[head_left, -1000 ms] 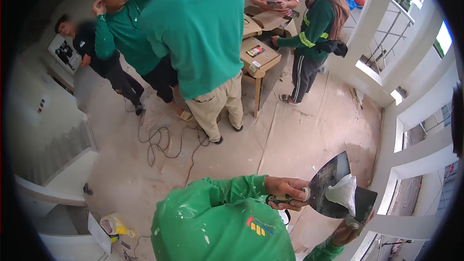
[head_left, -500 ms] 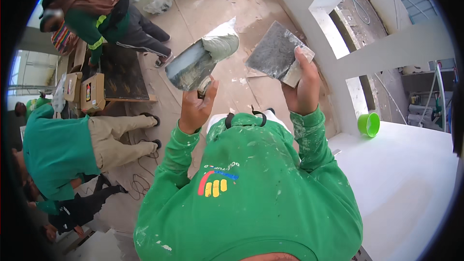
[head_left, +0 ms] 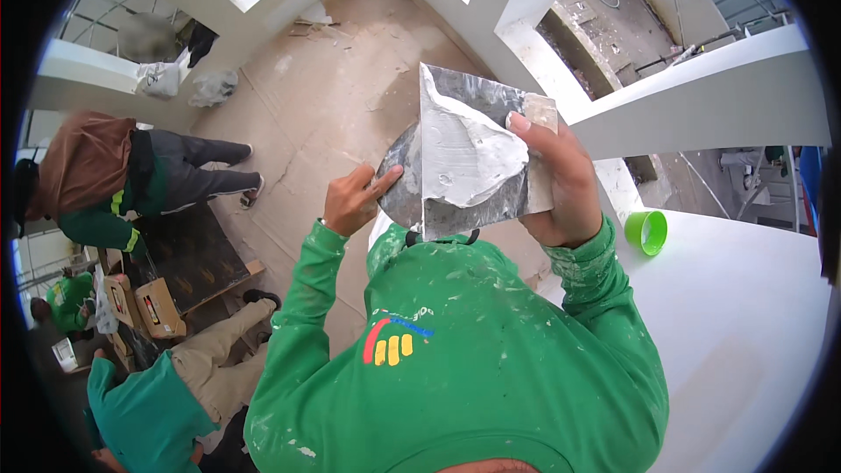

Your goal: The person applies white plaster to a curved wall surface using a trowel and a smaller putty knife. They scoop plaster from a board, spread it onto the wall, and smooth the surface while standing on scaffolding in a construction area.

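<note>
My right hand (head_left: 569, 188) grips a square, flat metal plastering blade (head_left: 487, 95) by its pale, crusted edge, thumb on top. A thick smear of white plaster (head_left: 469, 153) covers much of its face. In my left hand (head_left: 353, 200) is a trowel (head_left: 401, 177) with a rounded end, its grey blade partly hidden behind the square one. The two blades overlap in front of my chest; whether they touch I cannot tell. My left forefinger lies along the trowel's blade, and its handle is hidden.
A bright green tub (head_left: 646, 233) stands on a white surface (head_left: 727, 315) at my right. White walls with openings (head_left: 561, 61) rise ahead and right. On the left, co-workers (head_left: 149, 403) are around a dark-topped table (head_left: 197, 254) with cardboard boxes (head_left: 159, 308). Plastic bags (head_left: 215, 88) lie by the far wall.
The plaster that sat on the trowel's end now lies on the square blade. Both tools have come together, the square blade moving left over the trowel. My view has turned right.
</note>
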A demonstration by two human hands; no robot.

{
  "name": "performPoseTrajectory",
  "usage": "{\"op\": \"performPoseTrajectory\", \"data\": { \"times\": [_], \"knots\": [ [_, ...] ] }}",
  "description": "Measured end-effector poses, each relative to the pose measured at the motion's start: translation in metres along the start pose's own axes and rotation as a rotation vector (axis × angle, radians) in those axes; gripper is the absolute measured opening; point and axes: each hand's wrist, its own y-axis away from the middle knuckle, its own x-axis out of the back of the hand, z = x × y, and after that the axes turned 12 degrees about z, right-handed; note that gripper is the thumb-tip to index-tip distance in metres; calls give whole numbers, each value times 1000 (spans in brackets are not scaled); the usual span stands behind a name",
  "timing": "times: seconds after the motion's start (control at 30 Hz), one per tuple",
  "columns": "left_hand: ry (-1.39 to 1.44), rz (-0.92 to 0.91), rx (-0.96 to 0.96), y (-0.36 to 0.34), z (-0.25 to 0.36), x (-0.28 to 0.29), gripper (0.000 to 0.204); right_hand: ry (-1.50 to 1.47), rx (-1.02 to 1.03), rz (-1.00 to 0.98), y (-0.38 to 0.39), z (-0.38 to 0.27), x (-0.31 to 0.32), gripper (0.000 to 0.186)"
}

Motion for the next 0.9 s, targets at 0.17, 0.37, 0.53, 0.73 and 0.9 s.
{"op": "performPoseTrajectory", "data": {
  "times": [0.17,0.37,0.53,0.73,0.9],
  "knots": [
    [1522,290,1192,-41,-57,3,34,-32,440,215,-113,-25,-24,42],
    [2086,-251,1229,-176,-124,39,48,404,1206,16,-239,-22,-77,52],
    [2102,-335,1266,-229,-230,45,57,1180,1120,-516,-342,-88,-62,56],
    [1944,-343,1226,-299,-342,26,58,904,1237,-299,-453,-131,-58,41],
    [2009,-248,1314,-386,-422,-11,57,1001,1138,-302,-593,-155,-79,47]
  ]
}}
